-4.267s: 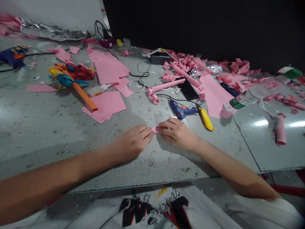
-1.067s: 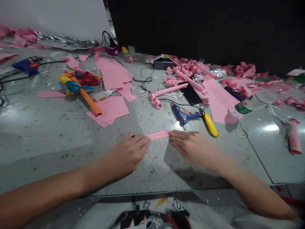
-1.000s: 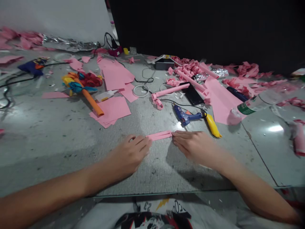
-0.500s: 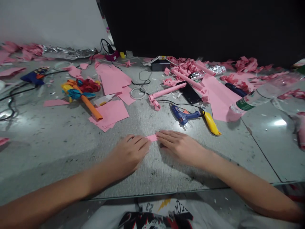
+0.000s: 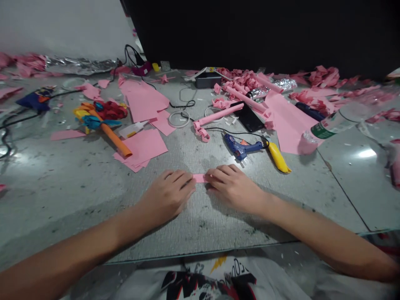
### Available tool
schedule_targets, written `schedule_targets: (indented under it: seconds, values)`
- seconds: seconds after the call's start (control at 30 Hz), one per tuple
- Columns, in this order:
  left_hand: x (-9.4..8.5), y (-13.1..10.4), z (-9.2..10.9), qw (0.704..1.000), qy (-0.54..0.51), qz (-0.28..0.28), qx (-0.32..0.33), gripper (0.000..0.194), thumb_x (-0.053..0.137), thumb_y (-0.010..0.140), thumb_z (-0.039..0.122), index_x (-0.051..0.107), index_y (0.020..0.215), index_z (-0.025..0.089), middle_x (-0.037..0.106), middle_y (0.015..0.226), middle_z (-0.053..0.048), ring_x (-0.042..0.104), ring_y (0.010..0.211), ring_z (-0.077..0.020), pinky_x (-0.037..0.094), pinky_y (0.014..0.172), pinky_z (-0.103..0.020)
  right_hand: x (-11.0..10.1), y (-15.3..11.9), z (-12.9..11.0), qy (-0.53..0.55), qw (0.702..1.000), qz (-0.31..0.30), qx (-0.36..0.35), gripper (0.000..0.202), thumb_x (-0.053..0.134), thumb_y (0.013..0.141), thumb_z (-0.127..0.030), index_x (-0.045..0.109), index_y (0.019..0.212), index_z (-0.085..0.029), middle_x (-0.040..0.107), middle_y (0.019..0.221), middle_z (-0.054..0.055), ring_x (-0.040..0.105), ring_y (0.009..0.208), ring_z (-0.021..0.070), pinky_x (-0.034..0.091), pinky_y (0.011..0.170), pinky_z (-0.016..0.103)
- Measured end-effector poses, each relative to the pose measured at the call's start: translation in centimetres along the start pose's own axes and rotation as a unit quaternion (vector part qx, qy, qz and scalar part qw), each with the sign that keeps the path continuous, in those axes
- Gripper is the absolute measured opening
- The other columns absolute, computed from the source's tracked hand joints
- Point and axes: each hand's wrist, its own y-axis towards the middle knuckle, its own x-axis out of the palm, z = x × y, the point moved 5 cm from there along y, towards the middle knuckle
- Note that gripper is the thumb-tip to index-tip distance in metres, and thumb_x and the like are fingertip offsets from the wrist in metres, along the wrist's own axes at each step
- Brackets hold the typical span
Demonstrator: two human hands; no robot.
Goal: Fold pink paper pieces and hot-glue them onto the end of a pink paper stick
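Observation:
A narrow folded pink paper strip (image 5: 200, 178) lies flat on the grey table (image 5: 62, 183), mostly covered by my fingers. My left hand (image 5: 167, 195) presses on its left end with fingers curled over it. My right hand (image 5: 234, 186) presses its right end, fingertips bent down on the paper. Only a short piece of the strip shows between the two hands. Both forearms reach in from the near edge.
Just beyond my right hand lie a blue glue gun (image 5: 242, 148) with its cable and a yellow cutter (image 5: 279, 157). Pink sheets (image 5: 142, 146), a colourful paper flower on an orange stem (image 5: 103, 118), pink paper rolls (image 5: 218, 116), a phone (image 5: 248, 118) and a plastic bottle (image 5: 331, 125) crowd the far table.
A second ago the strip showed long between my hands. My right hand has slid left along it toward the left hand, and its fingers have curled down.

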Motion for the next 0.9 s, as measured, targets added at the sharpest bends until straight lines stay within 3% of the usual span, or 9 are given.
schedule_targets:
  seconds: [0.23, 0.4, 0.53, 0.67, 0.77, 0.9]
  values:
    - [0.5, -0.1, 0.1, 0.998, -0.042, 0.038, -0.001, 0.017, 0.057, 0.105, 0.013, 0.071, 0.114, 0.009, 0.073, 0.107, -0.013, 0.067, 0.100, -0.0271, 0.052, 0.083, -0.041, 0.2, 0.2, 0.0, -0.031, 0.999, 0.016, 0.007, 0.028, 0.047, 0.115, -0.025, 0.072, 0.121, -0.014, 0.072, 0.121, 0.012, 0.062, 0.105, 0.0278, 0.045, 0.083, 0.044]
    - [0.5, -0.1, 0.3, 0.999, -0.033, 0.032, 0.000, 0.020, 0.058, 0.105, 0.015, 0.071, 0.119, 0.008, 0.074, 0.113, -0.014, 0.069, 0.106, -0.0283, 0.055, 0.088, -0.043, 0.5, 0.1, 0.2, -0.022, 1.000, 0.012, 0.001, 0.028, 0.048, 0.114, -0.022, 0.074, 0.121, -0.015, 0.073, 0.125, 0.013, 0.062, 0.108, 0.0289, 0.046, 0.086, 0.045]
    - [0.6, -0.2, 0.5, 0.999, -0.022, 0.023, 0.018, 0.025, 0.056, 0.107, 0.016, 0.071, 0.124, 0.007, 0.076, 0.121, -0.017, 0.070, 0.115, -0.0298, 0.056, 0.095, -0.044, 0.2, -0.1, 0.2, -0.007, 1.000, -0.002, -0.005, 0.032, 0.051, 0.114, -0.028, 0.069, 0.137, -0.016, 0.072, 0.137, 0.014, 0.065, 0.115, 0.0303, 0.050, 0.095, 0.048]
    - [0.8, -0.2, 0.5, 0.999, -0.021, 0.017, 0.019, 0.022, 0.056, 0.106, 0.017, 0.075, 0.116, 0.011, 0.077, 0.121, -0.016, 0.071, 0.118, -0.0304, 0.057, 0.095, -0.045, -0.3, -0.1, -0.4, 0.017, 0.999, -0.008, -0.030, 0.055, 0.058, 0.111, -0.048, 0.054, 0.159, -0.022, 0.056, 0.165, 0.014, 0.054, 0.145, 0.0365, 0.042, 0.119, 0.062]
    - [0.7, -0.2, 0.5, 0.999, -0.016, 0.022, 0.021, 0.021, 0.056, 0.107, 0.017, 0.075, 0.114, 0.011, 0.078, 0.119, -0.015, 0.071, 0.116, -0.0303, 0.056, 0.095, -0.044, -0.4, 0.0, -0.6, 0.022, 0.999, -0.015, -0.034, 0.058, 0.057, 0.110, -0.053, 0.054, 0.160, -0.024, 0.048, 0.171, 0.011, 0.045, 0.156, 0.0378, 0.035, 0.127, 0.067]
    - [0.4, -0.2, 0.5, 0.999, -0.011, 0.027, 0.018, 0.026, 0.058, 0.105, 0.016, 0.072, 0.125, 0.006, 0.078, 0.121, -0.016, 0.071, 0.116, -0.0300, 0.055, 0.096, -0.044, -0.6, -0.2, -0.1, 0.012, 0.999, -0.021, -0.023, 0.048, 0.055, 0.113, -0.045, 0.062, 0.155, -0.023, 0.045, 0.173, 0.009, 0.046, 0.158, 0.0369, 0.038, 0.128, 0.067]
